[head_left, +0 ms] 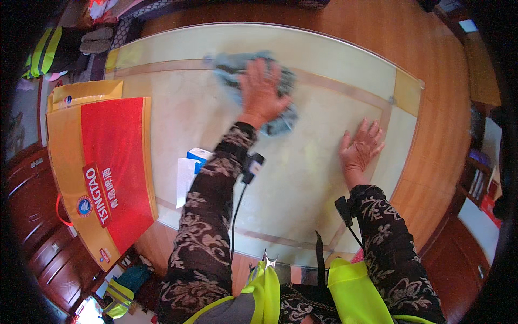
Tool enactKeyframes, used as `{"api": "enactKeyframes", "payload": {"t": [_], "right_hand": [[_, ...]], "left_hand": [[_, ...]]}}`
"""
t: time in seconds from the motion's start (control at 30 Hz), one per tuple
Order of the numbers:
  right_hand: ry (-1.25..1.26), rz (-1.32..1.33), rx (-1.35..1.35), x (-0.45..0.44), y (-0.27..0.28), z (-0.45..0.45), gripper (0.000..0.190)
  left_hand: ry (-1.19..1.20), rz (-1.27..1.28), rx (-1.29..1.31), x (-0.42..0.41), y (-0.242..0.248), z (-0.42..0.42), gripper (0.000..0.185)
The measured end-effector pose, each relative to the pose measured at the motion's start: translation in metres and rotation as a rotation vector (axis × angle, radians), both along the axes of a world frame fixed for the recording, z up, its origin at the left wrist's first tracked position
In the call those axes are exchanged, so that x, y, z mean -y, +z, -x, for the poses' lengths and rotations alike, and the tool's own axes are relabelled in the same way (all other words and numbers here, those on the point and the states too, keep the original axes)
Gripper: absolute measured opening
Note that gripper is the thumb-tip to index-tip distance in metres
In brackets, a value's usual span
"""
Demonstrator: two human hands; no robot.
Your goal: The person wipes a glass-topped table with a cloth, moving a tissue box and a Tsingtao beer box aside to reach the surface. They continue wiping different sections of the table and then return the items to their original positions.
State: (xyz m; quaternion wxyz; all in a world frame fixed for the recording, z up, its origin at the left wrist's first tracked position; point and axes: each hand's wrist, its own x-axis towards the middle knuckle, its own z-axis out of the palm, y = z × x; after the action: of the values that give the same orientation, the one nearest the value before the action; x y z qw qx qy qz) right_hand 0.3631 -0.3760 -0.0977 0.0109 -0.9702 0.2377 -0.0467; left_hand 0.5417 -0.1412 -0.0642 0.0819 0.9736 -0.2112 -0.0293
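My left hand (pixel 262 91) lies palm down on a crumpled grey-blue cloth (pixel 283 121), pressing it against the tabletop. Both the hand and the cloth are blurred, and part of the cloth is hidden under the palm. The tabletop (pixel 315 162) is cream with brown border bands and appears to have a clear cover. Towards its right end rests my right hand (pixel 360 150), flat and holding nothing, with the fingers apart. A small blue and white box (pixel 198 154) with a white paper flap (pixel 185 182) stands beside my left forearm, which partly covers it.
A large red and gold Tsingtao carton (pixel 113 162) takes up the table's left end. Wooden surface (pixel 437 162) borders the cover on the right. Small black devices with cables (pixel 254 164) hang at both my wrists. Dark red cabinets (pixel 32 182) stand at the left.
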Motion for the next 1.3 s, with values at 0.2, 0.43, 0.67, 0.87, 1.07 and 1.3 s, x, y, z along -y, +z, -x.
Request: {"api": "enactKeyframes", "payload": {"t": [0.2, 0.43, 0.67, 0.87, 1.07, 1.3], "right_hand": [[-0.008, -0.021, 0.006, 0.002, 0.002, 0.001, 0.07], [0.007, 0.007, -0.007, 0.005, -0.002, 0.002, 0.074], [0.015, 0.031, 0.014, 0.003, -0.004, 0.002, 0.073], [0.047, 0.054, 0.027, 0.005, -0.007, 0.004, 0.07], [0.045, 0.046, 0.065, 0.007, -0.008, 0.004, 0.068], [0.026, 0.072, 0.015, 0.007, -0.011, 0.001, 0.071]], "left_hand": [[-0.413, 0.202, -0.062, 0.021, -0.008, 0.03, 0.097], [0.278, -0.099, -0.053, -0.089, -0.001, -0.034, 0.091], [0.384, -0.099, -0.052, -0.033, -0.005, 0.061, 0.097], [0.115, 0.03, -0.211, -0.039, 0.025, 0.168, 0.106], [0.08, 0.098, -0.141, -0.107, 0.016, 0.171, 0.103], [0.429, -0.127, -0.094, -0.214, 0.009, 0.096, 0.094]]}}
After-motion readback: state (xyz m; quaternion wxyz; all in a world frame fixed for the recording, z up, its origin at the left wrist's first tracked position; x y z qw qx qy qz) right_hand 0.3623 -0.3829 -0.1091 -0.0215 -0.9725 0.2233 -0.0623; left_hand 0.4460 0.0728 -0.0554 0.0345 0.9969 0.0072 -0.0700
